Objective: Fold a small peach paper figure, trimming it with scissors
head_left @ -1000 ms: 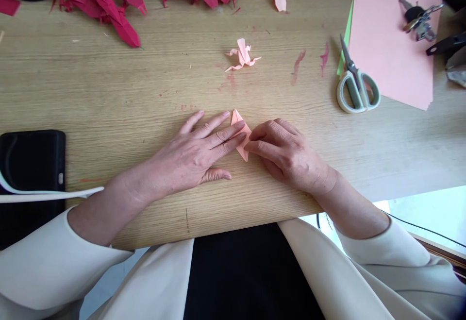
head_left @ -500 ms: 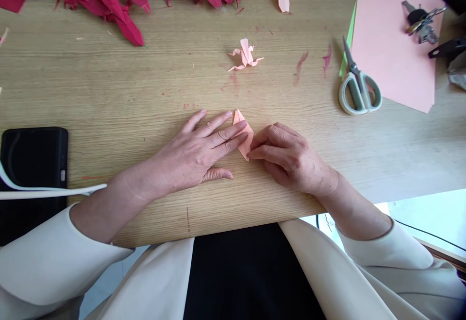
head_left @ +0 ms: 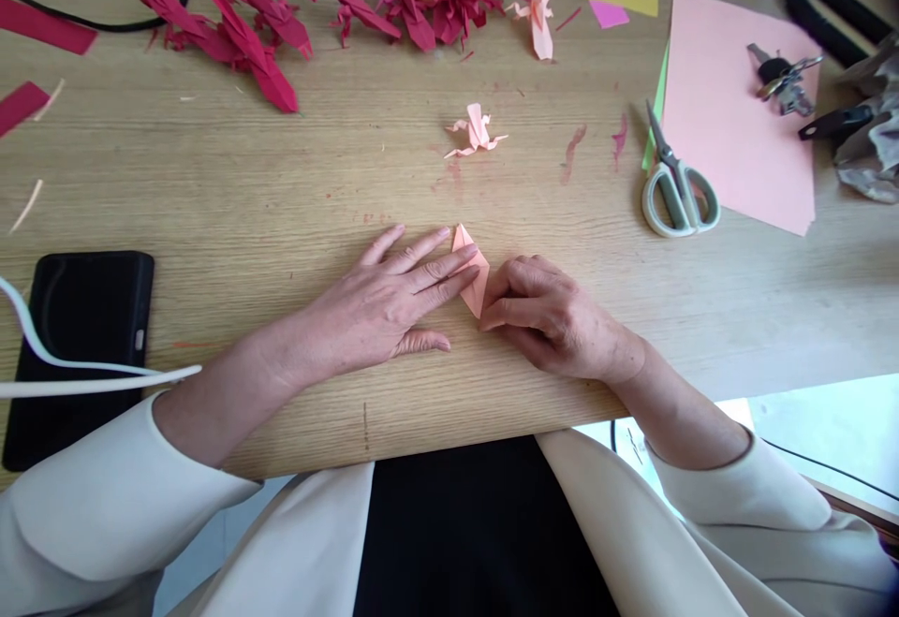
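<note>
A small folded piece of pink origami paper [head_left: 477, 296] lies flat on the wooden table in front of me, long and pointed at both ends. My left hand [head_left: 383, 303] is spread flat, palm down, with two fingertips resting on the paper's middle. At its right, my right hand [head_left: 554, 317] is closed, thumb and fingertips pinched at the paper's lower right edge. Those fingers hide that edge in part. Beyond the hands sits a little finished pink paper figure [head_left: 478, 130] with thin bent limbs.
Several dark red folded figures [head_left: 257, 60] line the far side. Scissors [head_left: 680, 196] lie right, beside pink paper sheets [head_left: 730, 139] with keys [head_left: 785, 79] on top. A black phone-like device [head_left: 91, 308] and white cables [head_left: 105, 383] are at left. The table's near edge [head_left: 449, 444] runs before my body.
The view has shifted, showing more of the table's far side. Both hands keep nearly the same pose on the paper; the right fingertips sit slightly closer to its lower tip.
</note>
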Demonstrator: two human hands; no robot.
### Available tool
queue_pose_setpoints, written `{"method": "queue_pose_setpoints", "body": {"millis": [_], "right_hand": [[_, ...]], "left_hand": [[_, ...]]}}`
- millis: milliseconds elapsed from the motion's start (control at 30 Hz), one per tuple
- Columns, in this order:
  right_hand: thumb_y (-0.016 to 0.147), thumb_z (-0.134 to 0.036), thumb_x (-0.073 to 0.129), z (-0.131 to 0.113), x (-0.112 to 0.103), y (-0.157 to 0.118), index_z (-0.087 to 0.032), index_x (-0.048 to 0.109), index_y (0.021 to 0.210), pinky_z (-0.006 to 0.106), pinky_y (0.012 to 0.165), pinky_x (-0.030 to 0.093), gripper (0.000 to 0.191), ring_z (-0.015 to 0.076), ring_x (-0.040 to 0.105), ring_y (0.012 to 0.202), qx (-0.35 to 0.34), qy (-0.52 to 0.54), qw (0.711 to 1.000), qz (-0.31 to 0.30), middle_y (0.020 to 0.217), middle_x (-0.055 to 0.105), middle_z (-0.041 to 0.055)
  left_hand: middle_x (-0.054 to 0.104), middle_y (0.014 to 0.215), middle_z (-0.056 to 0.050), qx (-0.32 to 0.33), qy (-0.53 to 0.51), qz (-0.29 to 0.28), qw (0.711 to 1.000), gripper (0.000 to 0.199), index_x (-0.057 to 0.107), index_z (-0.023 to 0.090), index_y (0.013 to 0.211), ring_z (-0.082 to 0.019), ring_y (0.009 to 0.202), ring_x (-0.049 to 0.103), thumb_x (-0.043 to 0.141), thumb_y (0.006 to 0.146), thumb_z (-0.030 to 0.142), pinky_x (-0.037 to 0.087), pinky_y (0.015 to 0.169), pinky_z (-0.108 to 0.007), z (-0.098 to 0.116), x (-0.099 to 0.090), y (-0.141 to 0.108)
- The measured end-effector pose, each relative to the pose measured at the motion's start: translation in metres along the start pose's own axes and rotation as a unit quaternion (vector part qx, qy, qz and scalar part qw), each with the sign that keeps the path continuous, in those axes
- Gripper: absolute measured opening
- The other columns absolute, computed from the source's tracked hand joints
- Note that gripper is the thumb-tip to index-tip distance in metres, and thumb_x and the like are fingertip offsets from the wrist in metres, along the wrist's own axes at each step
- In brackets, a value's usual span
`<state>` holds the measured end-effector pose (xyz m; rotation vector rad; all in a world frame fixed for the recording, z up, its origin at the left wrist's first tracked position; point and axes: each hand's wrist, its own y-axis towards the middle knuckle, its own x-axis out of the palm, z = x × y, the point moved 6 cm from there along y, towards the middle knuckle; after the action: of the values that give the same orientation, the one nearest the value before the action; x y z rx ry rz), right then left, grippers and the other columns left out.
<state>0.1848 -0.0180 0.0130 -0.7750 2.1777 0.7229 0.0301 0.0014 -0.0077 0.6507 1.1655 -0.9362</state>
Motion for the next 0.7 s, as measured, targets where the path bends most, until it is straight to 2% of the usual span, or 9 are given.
{"method": "queue_pose_setpoints", "body": {"millis": [200,433,600,700], "right_hand": [[0.094,-0.008,0.043,0.0058,-0.0050,-0.0020,-0.019,0.064,0.110,0.035,0.078,0.052,0.028,0.0185,0.059,0.087,0.051,0.001,0.997,0.056,0.098,0.059,0.0094],[0.092,-0.006,0.044,0.0038,-0.0052,-0.0033,-0.019,0.066,0.090,0.032,0.072,0.050,0.025,0.0174,0.057,0.083,0.020,0.025,0.999,0.029,0.091,0.057,0.0076],[0.090,-0.004,0.042,0.0042,-0.0070,-0.0040,-0.019,0.065,0.096,0.032,0.074,0.050,0.028,0.0176,0.057,0.084,0.026,0.027,0.999,0.038,0.093,0.057,0.0077],[0.088,-0.003,0.043,0.0032,-0.0055,-0.0038,-0.019,0.065,0.090,0.032,0.074,0.050,0.028,0.0174,0.057,0.083,0.012,0.037,0.999,0.036,0.092,0.058,0.0067]], "left_hand": [[0.022,0.162,-0.008,0.001,0.007,-0.004,1.000,0.076,0.010,0.026,0.157,-0.032,0.150,0.013,0.048,0.096,0.050,0.010,0.119,-0.057,-0.0002,0.0001,0.0005],[0.021,0.163,-0.007,-0.003,0.005,-0.011,1.000,0.076,0.010,0.029,0.157,-0.032,0.150,0.013,0.049,0.095,0.050,0.010,0.119,-0.056,-0.0015,0.0006,0.0004],[0.017,0.164,-0.006,-0.003,0.017,-0.007,1.000,0.076,0.009,0.030,0.156,-0.031,0.151,0.010,0.048,0.095,0.052,0.007,0.120,-0.055,-0.0034,0.0039,-0.0003],[0.016,0.164,-0.005,-0.001,0.018,-0.003,1.000,0.077,0.010,0.030,0.156,-0.031,0.151,0.008,0.048,0.094,0.053,0.006,0.120,-0.055,-0.0043,0.0052,-0.0007]]}}
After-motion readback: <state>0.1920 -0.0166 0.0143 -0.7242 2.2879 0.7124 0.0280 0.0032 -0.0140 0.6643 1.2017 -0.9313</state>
